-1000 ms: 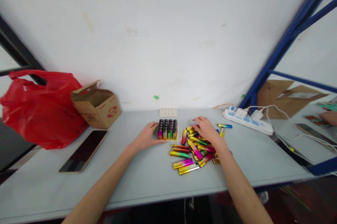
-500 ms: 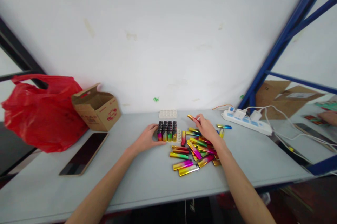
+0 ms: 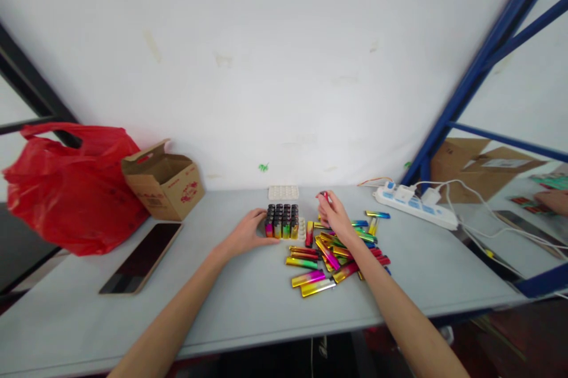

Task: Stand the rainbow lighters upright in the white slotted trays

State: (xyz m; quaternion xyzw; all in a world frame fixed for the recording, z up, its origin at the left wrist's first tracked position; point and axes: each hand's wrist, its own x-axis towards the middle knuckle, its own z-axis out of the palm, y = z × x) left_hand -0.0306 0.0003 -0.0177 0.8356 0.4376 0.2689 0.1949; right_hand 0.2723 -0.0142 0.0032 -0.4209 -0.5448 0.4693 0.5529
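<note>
Upright lighters (image 3: pixel 282 222) with black tops and shiny coloured bodies stand in rows in a white tray (image 3: pixel 302 229), whose right-hand column shows vacant holes. My left hand (image 3: pixel 249 229) grips the left side of this block, thumb along the front and fingers toward the back. To the right of the tray, my right hand (image 3: pixel 332 212) is raised, closed on a lighter (image 3: pixel 325 194) of which only a reddish end shows. Below and around it lies a loose pile of metallic lighters (image 3: pixel 328 252) in yellow, pink, green and red.
A second white tray (image 3: pixel 284 192) lies by the wall. To the left are a phone (image 3: pixel 141 258), an open cardboard box (image 3: pixel 171 186) and a red plastic bag (image 3: pixel 75 189). A power strip (image 3: pixel 417 205) with cables sits at the right. Another person's hand (image 3: pixel 552 199) shows at the far right.
My right hand has drawn slightly left toward the tray, and the lighter in it has turned from lying sideways to pointing more toward the camera. My left hand stays put.
</note>
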